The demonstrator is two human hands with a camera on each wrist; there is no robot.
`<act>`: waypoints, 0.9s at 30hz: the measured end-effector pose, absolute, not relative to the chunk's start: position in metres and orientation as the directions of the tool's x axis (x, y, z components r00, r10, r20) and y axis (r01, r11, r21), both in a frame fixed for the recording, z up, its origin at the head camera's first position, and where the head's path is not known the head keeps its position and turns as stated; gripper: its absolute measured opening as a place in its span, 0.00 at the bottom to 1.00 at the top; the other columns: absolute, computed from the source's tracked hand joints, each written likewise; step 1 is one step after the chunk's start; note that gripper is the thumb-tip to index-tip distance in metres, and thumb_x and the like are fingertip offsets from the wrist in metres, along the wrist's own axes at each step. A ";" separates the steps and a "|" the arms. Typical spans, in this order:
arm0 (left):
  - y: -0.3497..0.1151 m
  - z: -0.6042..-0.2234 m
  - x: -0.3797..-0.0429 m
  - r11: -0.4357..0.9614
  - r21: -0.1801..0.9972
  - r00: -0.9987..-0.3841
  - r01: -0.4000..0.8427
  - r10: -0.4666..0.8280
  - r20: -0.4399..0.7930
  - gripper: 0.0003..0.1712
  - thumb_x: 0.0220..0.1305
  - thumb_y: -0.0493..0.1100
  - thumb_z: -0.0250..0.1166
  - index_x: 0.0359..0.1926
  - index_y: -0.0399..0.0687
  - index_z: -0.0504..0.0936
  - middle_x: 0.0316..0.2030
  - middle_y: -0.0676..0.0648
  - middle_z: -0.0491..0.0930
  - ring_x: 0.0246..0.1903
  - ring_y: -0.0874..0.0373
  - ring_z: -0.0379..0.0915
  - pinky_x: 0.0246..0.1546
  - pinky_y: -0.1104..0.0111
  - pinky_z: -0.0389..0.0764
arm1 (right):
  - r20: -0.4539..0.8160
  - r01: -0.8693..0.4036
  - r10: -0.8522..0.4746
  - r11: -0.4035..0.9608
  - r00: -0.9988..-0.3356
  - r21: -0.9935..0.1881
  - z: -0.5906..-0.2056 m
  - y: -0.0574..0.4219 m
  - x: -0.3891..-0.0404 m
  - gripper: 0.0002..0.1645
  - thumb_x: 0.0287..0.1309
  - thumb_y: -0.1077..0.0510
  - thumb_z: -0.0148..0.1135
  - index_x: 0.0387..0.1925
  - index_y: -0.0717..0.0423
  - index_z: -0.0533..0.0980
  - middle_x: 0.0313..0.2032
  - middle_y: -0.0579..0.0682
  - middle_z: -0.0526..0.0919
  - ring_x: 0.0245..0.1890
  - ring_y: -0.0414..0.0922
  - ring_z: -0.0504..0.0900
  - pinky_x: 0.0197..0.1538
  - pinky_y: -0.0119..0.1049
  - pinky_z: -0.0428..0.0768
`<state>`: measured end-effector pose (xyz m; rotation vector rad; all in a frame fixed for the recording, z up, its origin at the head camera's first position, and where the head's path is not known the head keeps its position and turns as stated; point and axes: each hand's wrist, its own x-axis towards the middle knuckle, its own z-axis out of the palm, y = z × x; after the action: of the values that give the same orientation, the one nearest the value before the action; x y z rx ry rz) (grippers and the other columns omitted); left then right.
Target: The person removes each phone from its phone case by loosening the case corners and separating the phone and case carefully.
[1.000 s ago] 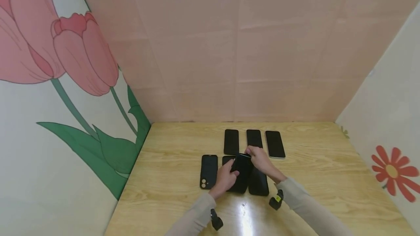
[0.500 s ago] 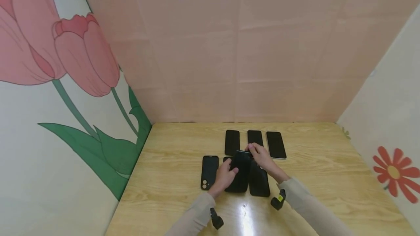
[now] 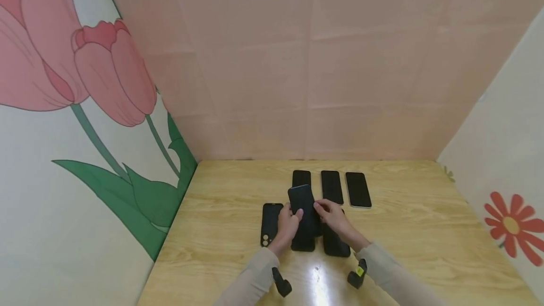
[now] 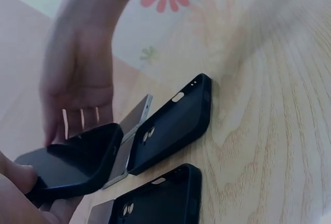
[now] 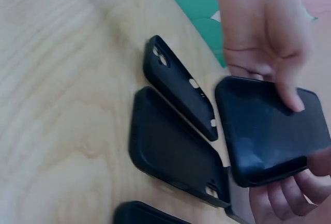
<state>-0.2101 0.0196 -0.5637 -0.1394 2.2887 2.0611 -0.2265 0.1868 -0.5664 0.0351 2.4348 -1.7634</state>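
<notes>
Both hands hold a phone (image 3: 302,198) with a dark glossy screen, framed by a black case whose rim shows round it in the right wrist view. My left hand (image 3: 288,225) grips its left side, thumb across the front. On the opposite edge, fingers of my right hand (image 3: 337,220) pinch the case. Beneath the held phone, a black phone case (image 5: 176,144) lies open side up on the table. Another black case (image 3: 271,221) with camera holes lies left of it, and a third case (image 3: 336,243) lies under my right hand.
Behind the hands, a back row holds a partly covered phone (image 3: 301,177), a middle phone (image 3: 332,187) and a phone with a pale edge (image 3: 359,190). The wooden table (image 3: 425,240) meets a pink backdrop and flower-patterned side walls. Each wrist wears a small black camera.
The held phone has risen and shifted left, now overlapping the left back-row phone. My right hand has slid from its top corner down to its right side, uncovering the middle back phone.
</notes>
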 end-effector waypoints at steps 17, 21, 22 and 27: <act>0.033 -0.557 -0.208 0.041 0.999 -0.997 0.014 -0.075 0.017 0.09 0.69 0.37 0.62 0.46 0.36 0.75 0.35 0.42 0.84 0.31 0.55 0.78 0.29 0.67 0.76 | -0.037 0.083 0.114 0.430 -0.993 -0.899 -0.570 0.178 -0.218 0.15 0.74 0.65 0.46 0.34 0.69 0.76 0.28 0.54 0.73 0.32 0.49 0.71 0.36 0.38 0.69; 0.036 -0.556 -0.207 0.089 0.995 -0.994 0.037 -0.096 0.046 0.10 0.66 0.34 0.63 0.48 0.35 0.76 0.39 0.41 0.85 0.37 0.55 0.81 0.38 0.62 0.80 | -0.045 0.115 0.167 0.438 -0.985 -0.892 -0.569 0.173 -0.219 0.16 0.72 0.67 0.45 0.25 0.64 0.71 0.26 0.51 0.68 0.31 0.49 0.67 0.35 0.38 0.64; 0.037 -0.555 -0.206 0.094 0.995 -0.994 0.030 -0.103 0.039 0.11 0.66 0.34 0.63 0.48 0.36 0.76 0.40 0.41 0.85 0.38 0.54 0.81 0.39 0.61 0.81 | -0.059 0.126 0.169 0.419 -0.984 -0.899 -0.569 0.173 -0.219 0.16 0.71 0.67 0.44 0.24 0.63 0.69 0.25 0.50 0.67 0.30 0.48 0.67 0.35 0.38 0.63; 0.035 -0.550 -0.208 0.116 0.993 -0.991 0.033 -0.126 0.048 0.10 0.65 0.32 0.62 0.47 0.36 0.76 0.42 0.41 0.84 0.40 0.52 0.81 0.42 0.57 0.81 | -0.097 0.132 0.133 0.289 -0.986 -0.948 -0.567 0.174 -0.223 0.18 0.73 0.66 0.42 0.25 0.66 0.68 0.25 0.50 0.65 0.32 0.48 0.66 0.38 0.39 0.63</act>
<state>-0.2084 0.0353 -0.5501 -0.1013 2.4324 2.1702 -0.2228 0.1738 -0.5665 0.2591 2.5221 -1.8555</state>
